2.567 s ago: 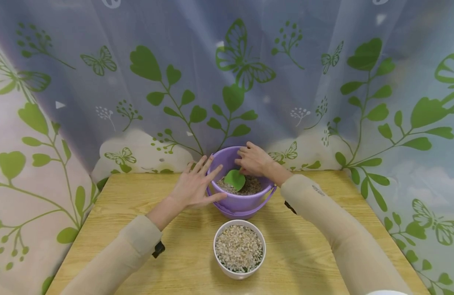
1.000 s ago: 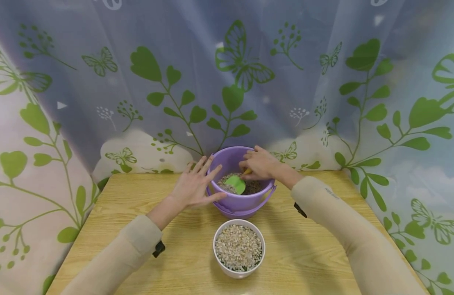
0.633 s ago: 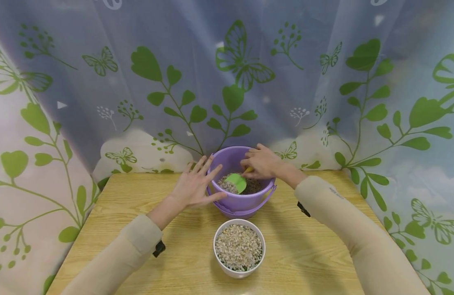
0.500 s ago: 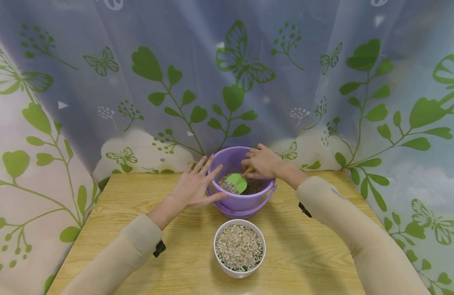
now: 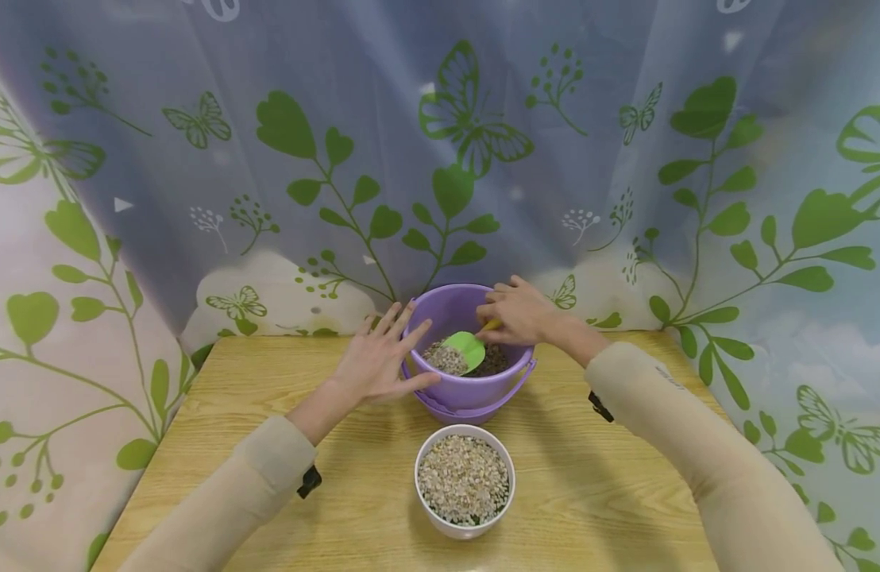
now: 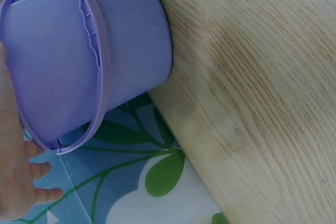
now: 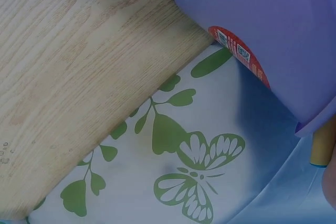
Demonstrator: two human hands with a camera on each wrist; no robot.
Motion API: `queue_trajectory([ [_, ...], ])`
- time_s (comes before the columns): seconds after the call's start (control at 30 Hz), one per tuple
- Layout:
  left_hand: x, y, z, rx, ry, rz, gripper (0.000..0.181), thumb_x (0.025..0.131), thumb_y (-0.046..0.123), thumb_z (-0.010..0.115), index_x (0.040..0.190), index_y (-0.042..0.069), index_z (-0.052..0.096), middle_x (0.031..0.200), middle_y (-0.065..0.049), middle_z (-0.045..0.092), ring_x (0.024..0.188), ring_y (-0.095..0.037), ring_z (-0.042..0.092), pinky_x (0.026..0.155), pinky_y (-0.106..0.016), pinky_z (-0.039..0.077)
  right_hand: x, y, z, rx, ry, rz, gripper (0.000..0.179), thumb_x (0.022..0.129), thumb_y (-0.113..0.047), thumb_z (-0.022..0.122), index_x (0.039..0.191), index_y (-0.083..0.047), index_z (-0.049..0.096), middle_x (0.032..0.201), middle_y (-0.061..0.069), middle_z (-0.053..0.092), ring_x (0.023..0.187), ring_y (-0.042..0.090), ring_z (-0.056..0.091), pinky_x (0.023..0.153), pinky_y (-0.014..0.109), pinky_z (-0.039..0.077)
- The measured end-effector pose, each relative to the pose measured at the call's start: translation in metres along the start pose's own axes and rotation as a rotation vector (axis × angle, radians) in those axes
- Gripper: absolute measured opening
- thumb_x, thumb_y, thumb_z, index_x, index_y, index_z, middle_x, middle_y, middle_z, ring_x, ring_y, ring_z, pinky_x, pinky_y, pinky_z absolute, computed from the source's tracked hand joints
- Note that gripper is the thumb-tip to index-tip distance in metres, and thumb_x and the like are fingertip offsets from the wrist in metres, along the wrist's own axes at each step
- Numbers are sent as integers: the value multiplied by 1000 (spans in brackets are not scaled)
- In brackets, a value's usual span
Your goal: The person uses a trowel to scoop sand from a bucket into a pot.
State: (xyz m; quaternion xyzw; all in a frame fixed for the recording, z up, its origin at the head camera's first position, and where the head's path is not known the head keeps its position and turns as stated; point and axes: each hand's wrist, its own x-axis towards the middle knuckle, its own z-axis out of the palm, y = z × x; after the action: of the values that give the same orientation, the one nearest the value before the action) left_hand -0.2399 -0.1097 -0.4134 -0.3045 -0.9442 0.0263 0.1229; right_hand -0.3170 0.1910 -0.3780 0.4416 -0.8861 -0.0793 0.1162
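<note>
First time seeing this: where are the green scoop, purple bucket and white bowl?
Green scoop [image 5: 468,349], head view: on its blade.
Purple bucket [image 6: 55,61], left wrist view: its outer wall.
White bowl [image 5: 465,430], head view: its far rim.

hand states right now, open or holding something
Left hand: open, spread at the purple bucket.
Right hand: closed, holding the green scoop by its yellow handle.

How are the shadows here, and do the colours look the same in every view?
Head view: soft shadow on the table, right of the white bowl, wood warm yellow; left wrist view: wood paler, faint shade beside the purple bucket; right wrist view: wood also pale.
</note>
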Motion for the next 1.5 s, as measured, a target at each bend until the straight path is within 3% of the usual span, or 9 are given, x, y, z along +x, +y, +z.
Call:
queue_trajectory([
  [0.33, 1, 0, 0, 3, -14, -1, 98, 94, 87, 38, 167, 23, 32, 177, -17, 22, 162, -40, 30, 123, -65, 40, -8, 2, -4, 45, 6, 32, 28, 98, -54, 68, 97, -26, 72, 98, -3, 73, 87, 21, 58, 80, 40, 39],
  [0.53, 1, 0, 1, -2, -3, 1, 118, 83, 97, -4, 168, 24, 30, 177, -17, 22, 161, -40, 30, 123, -66, 40, -13, 3, -5, 66, 6, 59, 28, 98, -54, 69, 97, -26, 71, 97, -3, 72, 89, 22, 60, 78, 39, 38],
  [0.67, 2, -1, 1, -1, 5, 0, 125, 77, 97, -15, 168, 24, 30, 176, -17, 23, 161, -40, 31, 123, -66, 40, -17, 2, -7, 84, 24, 64, 28, 98, -53, 69, 98, -25, 72, 95, -1, 72, 87, 22, 59, 77, 39, 37],
  [1.13, 1, 0, 2, 3, 41, 7, 124, 80, 97, -12, 165, 22, 37, 175, -18, 28, 159, -41, 35, 120, -66, 44, -29, 4, -10, 99, 59, 75, 27, 97, -49, 71, 98, -22, 71, 94, 1, 70, 89, 23, 61, 81, 42, 43],
  [1.33, 0, 0, 0, 7, 31, 10, 105, 91, 94, 18, 166, 22, 36, 175, -18, 27, 159, -41, 35, 120, -66, 43, -32, 2, -10, 104, 67, 87, 28, 98, -50, 71, 97, -22, 71, 94, 1, 70, 89, 22, 61, 83, 41, 45],
  [1.5, 0, -1, 0, 9, 32, 10, 103, 92, 93, 23, 166, 22, 36, 175, -18, 27, 159, -41, 35, 120, -66, 44, -34, 2, -10, 108, 93, 91, 28, 97, -50, 72, 96, -22, 71, 91, 0, 68, 86, 21, 59, 82, 41, 44],
])
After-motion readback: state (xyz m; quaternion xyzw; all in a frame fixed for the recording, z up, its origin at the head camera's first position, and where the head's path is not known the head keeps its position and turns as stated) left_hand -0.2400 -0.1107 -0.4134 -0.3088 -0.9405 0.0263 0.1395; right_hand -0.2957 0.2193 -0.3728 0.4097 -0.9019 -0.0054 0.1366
